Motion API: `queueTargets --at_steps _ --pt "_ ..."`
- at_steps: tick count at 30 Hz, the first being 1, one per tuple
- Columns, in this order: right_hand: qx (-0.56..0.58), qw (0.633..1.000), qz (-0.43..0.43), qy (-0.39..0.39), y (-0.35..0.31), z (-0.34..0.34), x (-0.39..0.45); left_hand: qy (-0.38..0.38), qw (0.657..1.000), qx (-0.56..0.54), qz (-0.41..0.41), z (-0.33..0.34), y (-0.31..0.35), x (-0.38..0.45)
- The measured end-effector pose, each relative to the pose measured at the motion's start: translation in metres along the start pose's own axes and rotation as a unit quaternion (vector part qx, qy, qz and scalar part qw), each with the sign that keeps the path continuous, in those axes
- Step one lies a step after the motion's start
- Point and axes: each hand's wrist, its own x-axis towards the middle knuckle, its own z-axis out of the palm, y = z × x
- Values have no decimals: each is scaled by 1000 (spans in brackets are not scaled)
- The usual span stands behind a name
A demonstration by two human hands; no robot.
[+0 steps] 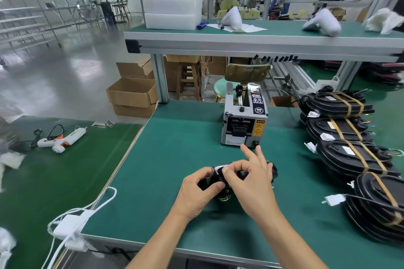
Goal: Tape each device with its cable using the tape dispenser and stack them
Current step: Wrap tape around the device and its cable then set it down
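Observation:
A black device [272, 172] lies on the green table [175, 159] near the front, mostly hidden under both hands. My left hand [200, 190] grips its left end, fingers curled round it. With thumb and forefinger, my right hand [251, 178] pinches a shiny strip of tape [219, 168] across the device's top, the other fingers spread upward. Thin coloured wires [224, 198] show below the device. The grey tape dispenser [244, 119] stands just behind the hands. Stacks of black devices bound with tan tape [347, 135] fill the table's right side.
A white plug with a black cable [333, 200] lies by the nearest stack. On the left table lie a white glue gun [63, 140] and a white adapter with cord [70, 225]. A raised shelf [240, 36] carries foam blocks and white housings. Cardboard boxes [132, 96] stand on the floor.

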Motion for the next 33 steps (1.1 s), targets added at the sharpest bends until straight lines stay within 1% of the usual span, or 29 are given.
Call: queueTargets --at_steps 6,15,28,33 --pt "-13 1000 -4 1 1 1 0 -2 1000 -1 0 0 0 0" --pt "-30 999 -8 27 0 8 -3 -5 1000 -5 7 -1 -4 0" --pt "-42 998 6 38 -4 9 -7 -12 1000 -13 6 1 -5 1" --pt "-42 996 3 82 -1 15 -5 -14 1000 -17 15 2 -6 0"
